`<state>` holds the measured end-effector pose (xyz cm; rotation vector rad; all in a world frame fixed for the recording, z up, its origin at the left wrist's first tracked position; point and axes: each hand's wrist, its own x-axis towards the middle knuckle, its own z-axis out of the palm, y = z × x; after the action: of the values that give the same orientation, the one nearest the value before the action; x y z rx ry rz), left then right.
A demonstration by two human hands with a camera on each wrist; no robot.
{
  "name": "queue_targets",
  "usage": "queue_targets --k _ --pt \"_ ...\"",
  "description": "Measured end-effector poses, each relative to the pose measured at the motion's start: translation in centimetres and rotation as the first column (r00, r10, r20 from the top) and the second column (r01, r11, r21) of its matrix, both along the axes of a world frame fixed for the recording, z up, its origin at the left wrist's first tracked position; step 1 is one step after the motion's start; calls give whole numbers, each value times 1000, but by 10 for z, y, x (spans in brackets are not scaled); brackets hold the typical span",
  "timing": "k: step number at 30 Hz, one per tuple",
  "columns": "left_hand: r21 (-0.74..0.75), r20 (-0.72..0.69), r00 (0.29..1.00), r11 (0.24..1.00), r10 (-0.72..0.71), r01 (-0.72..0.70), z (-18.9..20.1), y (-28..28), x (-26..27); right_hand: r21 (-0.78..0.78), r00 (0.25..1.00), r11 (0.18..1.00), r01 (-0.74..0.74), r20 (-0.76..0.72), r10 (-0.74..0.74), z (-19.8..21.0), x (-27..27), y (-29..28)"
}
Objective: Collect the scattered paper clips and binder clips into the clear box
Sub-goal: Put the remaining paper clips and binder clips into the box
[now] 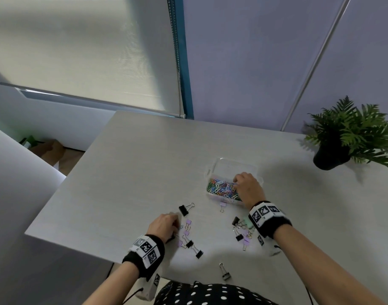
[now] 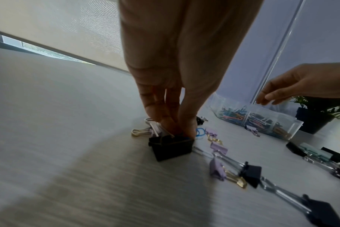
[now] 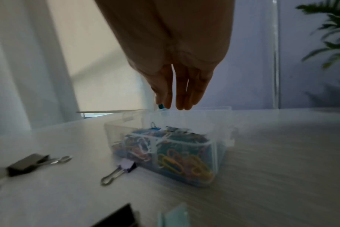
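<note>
The clear box (image 1: 207,190) stands open mid-table, its near half full of coloured paper clips (image 1: 221,187). My right hand (image 1: 247,187) hovers over it with fingers hanging straight down (image 3: 175,106); I see nothing between them. At the left, my left hand (image 1: 166,225) pinches the top of a black binder clip (image 2: 172,148) that stands on the table, fingertips (image 2: 188,130) pressed into its handles. A blue paper clip (image 2: 200,133) and lilac binder clips (image 1: 188,223) lie just right of that hand. More black binder clips (image 1: 199,253) lie nearer me.
A second cluster of black, lilac and mint binder clips (image 1: 241,230) lies under my right wrist. One lilac clip (image 1: 222,205) touches the box front; a lone dark clip (image 1: 225,272) is near my body. A potted plant (image 1: 342,137) stands far right. The table edge (image 1: 56,238) runs close on the left.
</note>
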<state>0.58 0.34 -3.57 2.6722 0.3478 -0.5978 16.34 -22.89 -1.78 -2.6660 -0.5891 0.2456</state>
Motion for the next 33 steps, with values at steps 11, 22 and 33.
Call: queue_targets --k 11,22,33 --pt "100 76 977 977 -198 190 -4 -11 -8 -49 843 843 -536 -95 530 -1 -112 60" --pt "144 -4 934 924 -357 354 -4 -5 -7 -147 656 644 -751 -54 753 -18 -132 59" --pt "102 49 944 942 -327 321 0 -3 -2 -235 846 841 -488 112 522 -40 -112 19"
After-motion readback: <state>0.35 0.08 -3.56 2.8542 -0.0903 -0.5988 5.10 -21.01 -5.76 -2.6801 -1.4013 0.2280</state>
